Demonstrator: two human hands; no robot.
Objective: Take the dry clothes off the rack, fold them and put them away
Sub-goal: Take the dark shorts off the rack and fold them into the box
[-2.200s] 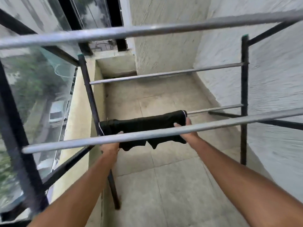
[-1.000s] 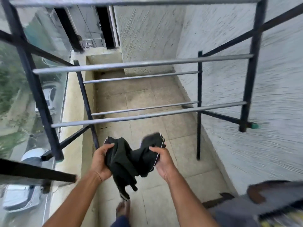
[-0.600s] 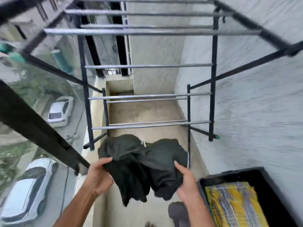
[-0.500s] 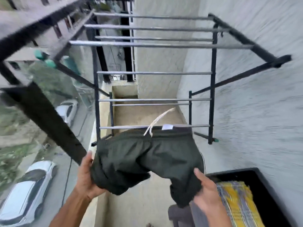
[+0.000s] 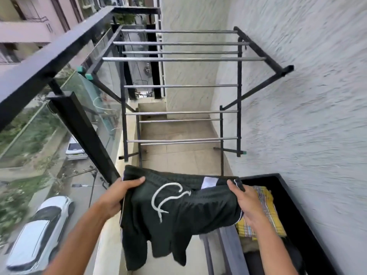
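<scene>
One pair of dark shorts (image 5: 184, 207) hangs spread by its waistband in the air, well off the rack (image 5: 178, 59) beyond. The left hand (image 5: 121, 195) grips one waistband end and the right hand (image 5: 246, 203) pinches the other, held apart. A black crate (image 5: 262, 176) holding yellow checked cloth (image 5: 264, 211) sits just beside the right hand. Folding seems to be starting; next, the ends should meet to halve the shorts.
</scene>
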